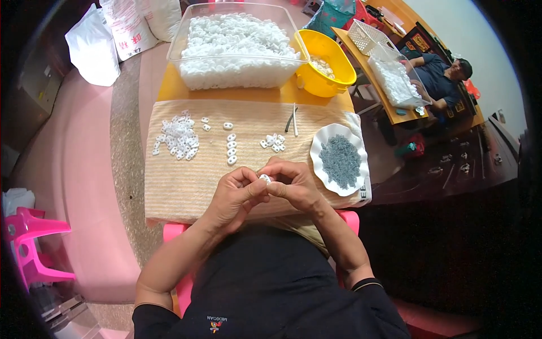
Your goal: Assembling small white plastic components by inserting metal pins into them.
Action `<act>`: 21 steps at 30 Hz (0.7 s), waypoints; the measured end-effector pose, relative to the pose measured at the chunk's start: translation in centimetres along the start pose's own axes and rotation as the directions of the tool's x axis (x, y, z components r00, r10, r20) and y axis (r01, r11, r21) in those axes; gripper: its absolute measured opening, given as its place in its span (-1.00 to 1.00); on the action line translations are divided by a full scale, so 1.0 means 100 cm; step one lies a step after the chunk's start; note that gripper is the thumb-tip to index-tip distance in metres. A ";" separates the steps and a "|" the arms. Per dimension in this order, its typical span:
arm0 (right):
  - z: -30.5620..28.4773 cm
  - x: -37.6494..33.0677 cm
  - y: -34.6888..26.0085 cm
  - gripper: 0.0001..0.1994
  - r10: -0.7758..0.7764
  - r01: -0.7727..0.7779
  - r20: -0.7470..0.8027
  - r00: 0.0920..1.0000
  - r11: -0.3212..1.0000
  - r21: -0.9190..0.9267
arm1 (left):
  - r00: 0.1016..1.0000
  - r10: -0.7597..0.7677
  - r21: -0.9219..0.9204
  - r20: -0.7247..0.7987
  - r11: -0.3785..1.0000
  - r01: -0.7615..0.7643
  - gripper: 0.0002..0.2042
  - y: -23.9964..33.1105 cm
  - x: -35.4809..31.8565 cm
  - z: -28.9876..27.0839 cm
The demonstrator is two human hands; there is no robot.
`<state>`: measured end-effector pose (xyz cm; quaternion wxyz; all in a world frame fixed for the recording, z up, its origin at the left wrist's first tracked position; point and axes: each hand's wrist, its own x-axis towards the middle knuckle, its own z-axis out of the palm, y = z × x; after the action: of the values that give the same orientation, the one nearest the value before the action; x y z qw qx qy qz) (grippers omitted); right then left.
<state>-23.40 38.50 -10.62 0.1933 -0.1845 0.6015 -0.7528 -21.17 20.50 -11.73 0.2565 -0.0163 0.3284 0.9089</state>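
Both forearms come up from the lower edge and meet over the near edge of the beige ribbed cloth (186, 186) that covers the yellow table (169, 85). The left hand (234, 198) curls inward, its fingers bent and thumb pressed toward the right hand (296, 183), which arches over from the other side; together they pinch a small white plastic piece (265, 178) between their fingertips, just above the cloth's front edge.

Most of that piece is hidden by the fingers, so its shape is hard to make out. The large clear plastic bin of white pieces (237, 48) at the far end is cut off at the top edge.

On the cloth lie a loose heap of white pieces (178, 138) at the left, a short row of four (231, 148) in the middle, and a small cluster (273, 142) nearer the right. A white scalloped dish of tiny grey parts (340, 159) sits at the right edge, a yellow plastic tub (324, 62) behind it.

White sacks (127, 25), one with red print, stand on the floor at the far left.
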 end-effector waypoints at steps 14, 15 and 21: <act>-0.032 0.005 -0.024 -0.90 0.125 -0.184 -0.195 0.973 0.927 -0.326 | 0.996 -0.023 0.085 -0.092 0.996 0.031 -0.91 0.002 0.001 -0.001; -0.041 0.008 -0.034 -0.91 0.076 -0.156 -0.227 0.971 0.920 -0.361 | 0.995 -0.013 0.106 -0.102 0.994 0.024 -0.91 0.001 0.001 -0.002; -0.119 0.065 -0.090 -0.79 -0.217 -0.085 -0.585 0.782 0.892 -0.444 | 0.990 0.014 0.126 -0.138 0.992 0.004 -0.90 -0.002 0.002 -0.005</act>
<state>-35.66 46.91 -4.02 -0.0901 0.0124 0.7803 -0.6188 -21.30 20.45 -12.26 0.2314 -0.0623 0.4023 0.8836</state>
